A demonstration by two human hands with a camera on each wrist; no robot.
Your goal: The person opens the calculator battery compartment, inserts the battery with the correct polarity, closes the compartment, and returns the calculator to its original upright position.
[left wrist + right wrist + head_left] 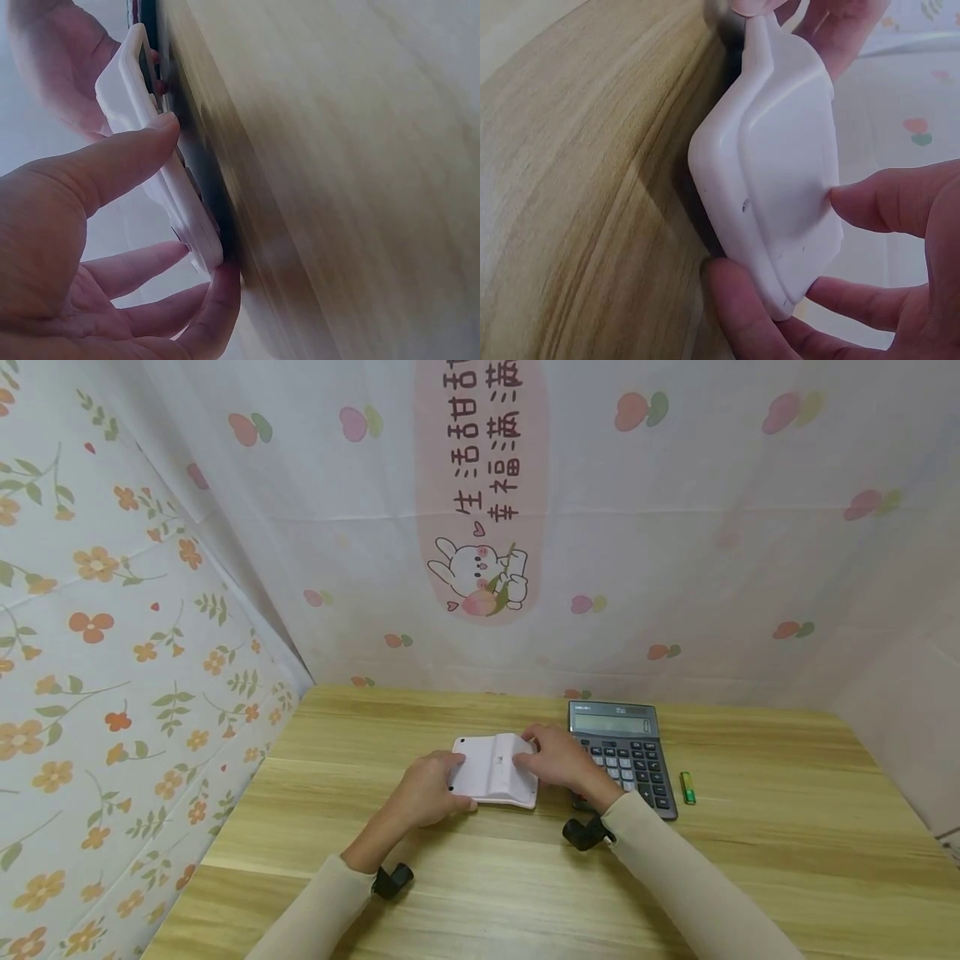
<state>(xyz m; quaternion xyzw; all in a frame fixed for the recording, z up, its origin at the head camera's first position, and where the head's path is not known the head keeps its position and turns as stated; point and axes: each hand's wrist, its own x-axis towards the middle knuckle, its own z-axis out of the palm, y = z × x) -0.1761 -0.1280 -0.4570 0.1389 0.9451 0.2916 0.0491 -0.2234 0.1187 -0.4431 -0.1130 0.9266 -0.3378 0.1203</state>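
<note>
A white calculator (476, 768) is held back side up close over the wooden table, its raised rear hump facing up. Along its left end my left hand (429, 789) grips it, thumb on the near edge and fingers at the far side. At the right end my right hand (558, 756) holds it, thumb on the hump and fingers round the edge. From the left wrist view, the calculator's casing (124, 86) appears edge-on, with bits of its keys showing underneath. The right wrist view shows the smooth white hump (787, 165); the face is mostly hidden.
A dark grey desk calculator (615, 727) lies face up just right of the hands, partly covered by the right hand and wrist. Beyond it lies a small green battery (687, 787). A printed curtain (675, 568) hangs behind the table (780, 793).
</note>
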